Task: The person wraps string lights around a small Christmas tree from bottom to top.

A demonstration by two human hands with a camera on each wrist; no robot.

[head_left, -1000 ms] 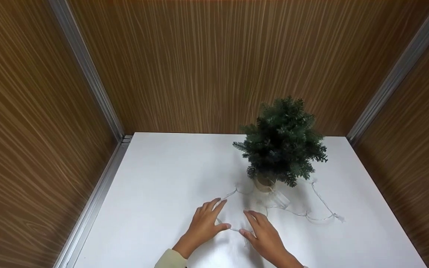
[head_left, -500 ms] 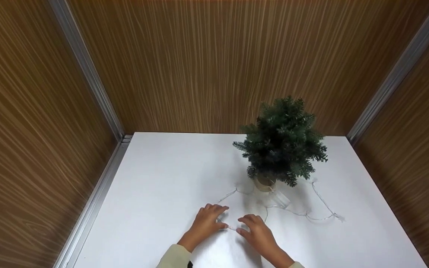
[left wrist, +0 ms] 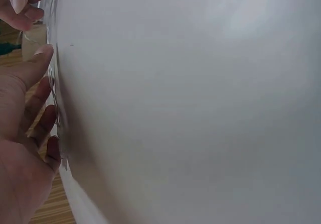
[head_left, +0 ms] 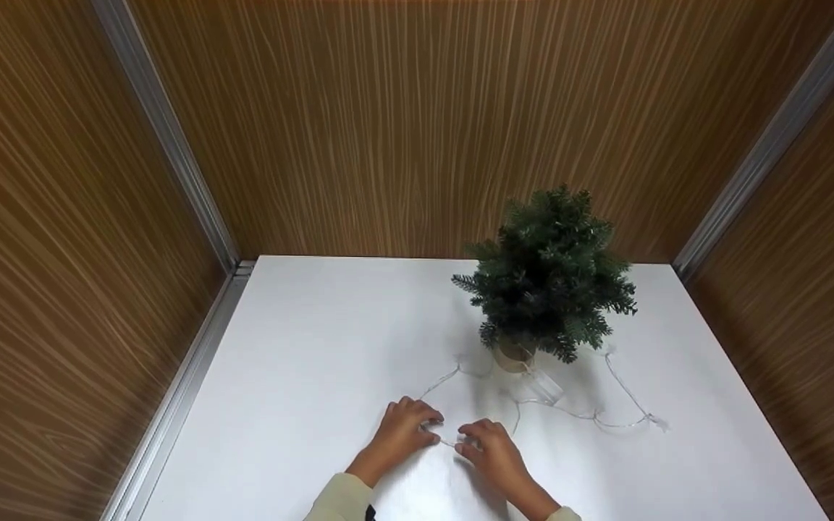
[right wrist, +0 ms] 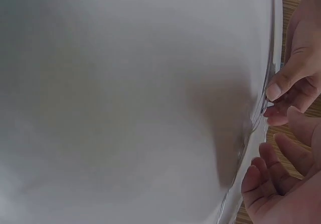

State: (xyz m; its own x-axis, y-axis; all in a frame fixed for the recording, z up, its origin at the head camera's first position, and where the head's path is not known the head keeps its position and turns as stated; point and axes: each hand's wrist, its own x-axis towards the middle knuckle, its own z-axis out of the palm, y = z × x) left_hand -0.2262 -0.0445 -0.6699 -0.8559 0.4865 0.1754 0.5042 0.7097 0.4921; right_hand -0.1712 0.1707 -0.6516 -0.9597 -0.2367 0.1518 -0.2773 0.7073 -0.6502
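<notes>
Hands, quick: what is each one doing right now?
Left hand: fingers curled, pinching the wire.
Right hand: fingers curled, pinching the same wire.

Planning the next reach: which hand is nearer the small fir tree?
Right. The right hand lies on the white table just below-left of the small fir tree; the left hand is farther left.
</notes>
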